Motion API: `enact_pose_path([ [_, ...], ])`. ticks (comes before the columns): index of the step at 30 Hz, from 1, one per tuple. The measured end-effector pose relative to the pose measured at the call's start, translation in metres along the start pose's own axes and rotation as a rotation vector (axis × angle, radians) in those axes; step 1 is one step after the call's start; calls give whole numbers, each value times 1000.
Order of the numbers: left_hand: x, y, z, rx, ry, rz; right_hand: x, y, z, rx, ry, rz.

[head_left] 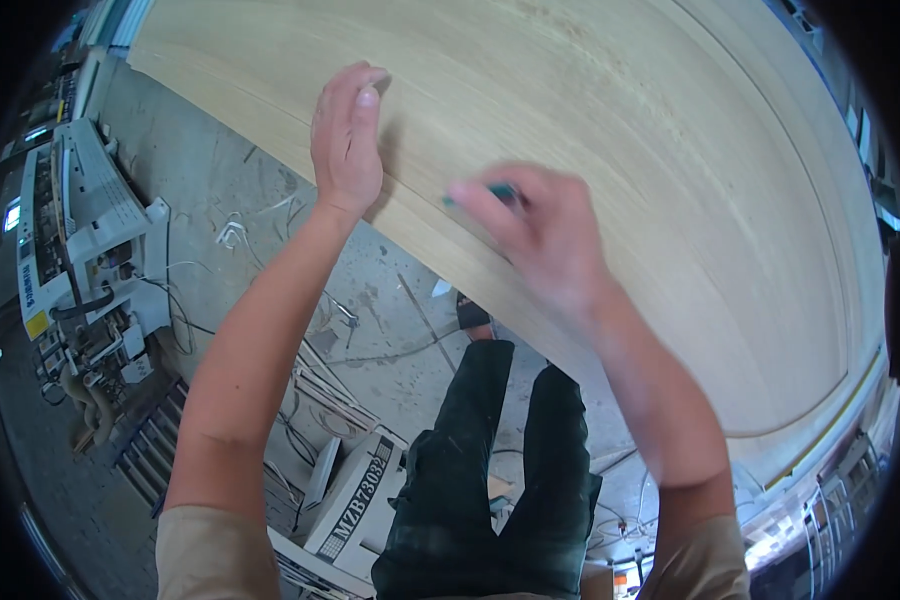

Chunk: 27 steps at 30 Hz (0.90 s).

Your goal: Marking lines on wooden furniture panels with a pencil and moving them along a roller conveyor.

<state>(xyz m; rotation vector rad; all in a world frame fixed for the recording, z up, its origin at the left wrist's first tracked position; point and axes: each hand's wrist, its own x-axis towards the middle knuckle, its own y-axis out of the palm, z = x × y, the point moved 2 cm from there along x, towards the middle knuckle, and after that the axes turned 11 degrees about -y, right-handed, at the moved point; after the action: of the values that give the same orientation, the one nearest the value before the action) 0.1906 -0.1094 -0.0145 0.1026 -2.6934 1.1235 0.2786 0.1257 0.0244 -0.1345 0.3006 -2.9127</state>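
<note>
Workshop, grey concrete floor (pixel 370 268); large pale wood-grain panel (pixel 650 160) as the surface, small dark-green object (pixel 504 190) in the right grip (pixel 550 225) above its near edge.
Writing: big dark characters on an off-white metal housing (pixel 355 505) low in view, smaller blue lettering on the white-and-grey machine (pixel 95 200) at left, which also has a small lit screen. Panel's near edge runs upper left to lower right, grain roughly along it. Green object's long axis looks about left-right, end toward the left hand's side; motion blur, so exact heading unclear. Right grip pinches it between thumb and fingers. Left grip (pixel 348 140): fingers straight and together, edge-on at the panel; can't tell if touching. Loose cables and offcuts on the floor.
</note>
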Motion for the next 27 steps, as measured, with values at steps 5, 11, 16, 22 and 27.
enact_pose_path([
  [5,0,-2,-3,31,-19,1,45,34,-11,-240,-71,119],
  [11,-3,-3,-16,87,-25,30,42,42,-14,-360,-127,149],
  [16,-4,-2,-37,148,-27,-8,30,32,-19,-404,-163,175],
  [22,-7,3,-40,165,-22,16,-16,-10,-19,-387,-196,212],
  [27,-3,7,-7,256,39,49,-57,-45,-19,-358,-171,218],
])
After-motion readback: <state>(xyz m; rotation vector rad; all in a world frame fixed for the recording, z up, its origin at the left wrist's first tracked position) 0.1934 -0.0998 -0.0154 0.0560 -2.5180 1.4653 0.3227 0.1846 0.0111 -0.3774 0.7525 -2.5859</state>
